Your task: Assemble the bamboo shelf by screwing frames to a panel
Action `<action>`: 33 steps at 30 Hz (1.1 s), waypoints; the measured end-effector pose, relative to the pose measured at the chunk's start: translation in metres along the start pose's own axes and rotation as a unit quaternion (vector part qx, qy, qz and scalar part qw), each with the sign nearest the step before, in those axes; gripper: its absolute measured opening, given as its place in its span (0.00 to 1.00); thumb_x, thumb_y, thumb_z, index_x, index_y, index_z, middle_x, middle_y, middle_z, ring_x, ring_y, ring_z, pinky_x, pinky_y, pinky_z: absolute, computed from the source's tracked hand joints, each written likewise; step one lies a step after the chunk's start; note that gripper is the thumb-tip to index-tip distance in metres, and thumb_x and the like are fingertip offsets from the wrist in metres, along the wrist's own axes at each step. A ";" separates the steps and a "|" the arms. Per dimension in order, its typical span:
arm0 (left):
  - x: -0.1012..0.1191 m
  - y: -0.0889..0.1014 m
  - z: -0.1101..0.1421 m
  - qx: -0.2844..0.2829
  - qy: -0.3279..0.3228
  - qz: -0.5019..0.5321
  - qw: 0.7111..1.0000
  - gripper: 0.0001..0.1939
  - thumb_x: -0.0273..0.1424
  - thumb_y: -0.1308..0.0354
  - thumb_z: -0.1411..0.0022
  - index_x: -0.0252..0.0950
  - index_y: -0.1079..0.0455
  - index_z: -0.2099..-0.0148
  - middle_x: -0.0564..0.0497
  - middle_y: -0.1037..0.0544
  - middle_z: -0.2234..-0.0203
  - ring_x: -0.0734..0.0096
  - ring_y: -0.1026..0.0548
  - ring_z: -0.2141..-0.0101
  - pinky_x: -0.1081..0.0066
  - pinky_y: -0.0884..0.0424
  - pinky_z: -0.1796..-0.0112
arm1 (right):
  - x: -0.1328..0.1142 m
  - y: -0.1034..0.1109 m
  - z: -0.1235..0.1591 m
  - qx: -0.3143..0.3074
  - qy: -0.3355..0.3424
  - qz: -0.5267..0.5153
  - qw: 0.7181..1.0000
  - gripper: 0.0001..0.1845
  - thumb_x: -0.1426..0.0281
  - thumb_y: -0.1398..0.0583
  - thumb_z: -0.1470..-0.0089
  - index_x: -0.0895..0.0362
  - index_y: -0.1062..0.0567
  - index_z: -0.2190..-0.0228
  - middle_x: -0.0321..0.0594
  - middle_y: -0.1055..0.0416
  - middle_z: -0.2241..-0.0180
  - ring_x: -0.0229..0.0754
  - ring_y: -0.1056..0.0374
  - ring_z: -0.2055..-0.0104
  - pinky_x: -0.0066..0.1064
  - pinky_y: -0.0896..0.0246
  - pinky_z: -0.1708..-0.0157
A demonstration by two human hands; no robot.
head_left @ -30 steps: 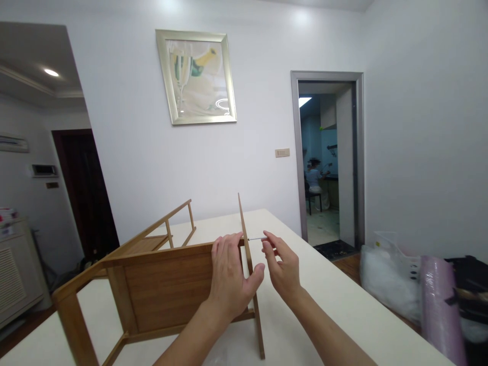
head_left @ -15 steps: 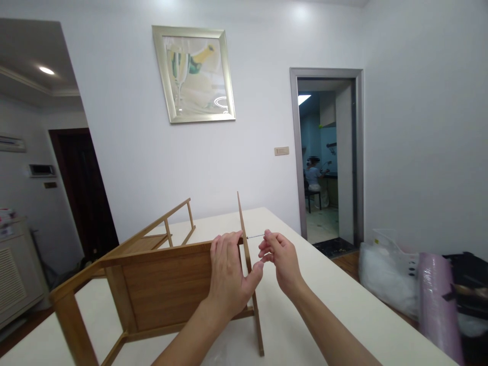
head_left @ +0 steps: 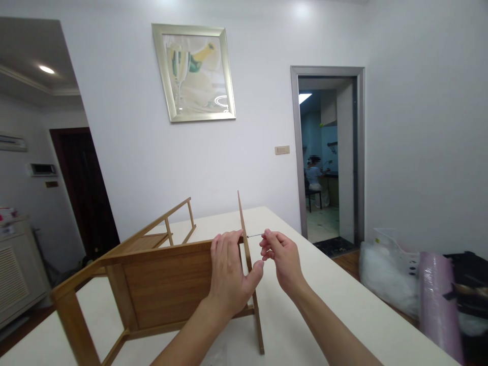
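A wooden furniture frame with flat panels and slim rails lies on its side on the white table. My left hand grips the frame's near upper rail, its fingers over the top and its thumb out past the upright wooden slat at the right end. My right hand pinches a thin metal hex key between thumb and fingers. The key runs level to the left, and its dark tip meets the slat's outer face near the rail joint. The fingers hide the key's other end.
The white table reaches back to the wall. A clear plastic bag and a pink wrapped roll stand at the right beyond the table edge. Through the doorway, a person sits in another room.
My right hand has shifted very slightly, with the hex key still against the slat. My left hand and the frame stay in place.
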State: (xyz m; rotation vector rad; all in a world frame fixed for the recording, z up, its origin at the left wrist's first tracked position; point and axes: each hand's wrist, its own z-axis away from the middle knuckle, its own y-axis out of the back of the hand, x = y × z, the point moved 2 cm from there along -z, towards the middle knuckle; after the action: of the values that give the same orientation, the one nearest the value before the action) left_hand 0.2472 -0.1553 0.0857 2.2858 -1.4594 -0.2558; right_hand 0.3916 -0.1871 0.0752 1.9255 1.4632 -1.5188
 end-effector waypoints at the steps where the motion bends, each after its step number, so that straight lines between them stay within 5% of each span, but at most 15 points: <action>1: 0.000 0.000 0.000 0.001 0.000 -0.001 1.000 0.28 0.40 0.48 0.42 0.33 0.46 0.43 0.41 0.31 0.52 0.55 0.34 0.50 0.49 0.47 0.45 | -0.001 0.000 0.000 0.000 0.003 0.002 1.000 0.19 0.54 0.37 0.53 0.59 0.26 0.76 0.38 0.30 0.77 0.35 0.37 0.78 0.27 0.39 0.80; 33: 0.000 0.001 -0.001 -0.003 0.001 0.002 1.000 0.27 0.41 0.50 0.41 0.34 0.46 0.43 0.40 0.31 0.52 0.53 0.34 0.49 0.48 0.47 0.45 | -0.014 0.002 0.007 0.044 0.168 0.150 0.973 0.14 0.60 0.38 0.50 0.54 0.22 0.63 0.38 0.26 0.71 0.36 0.34 0.77 0.30 0.33 0.78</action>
State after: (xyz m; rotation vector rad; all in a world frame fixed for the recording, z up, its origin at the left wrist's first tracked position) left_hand 0.2469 -0.1552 0.0874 2.2762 -1.4606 -0.2562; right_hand 0.3907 -0.2001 0.0834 2.4211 1.1646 -1.1835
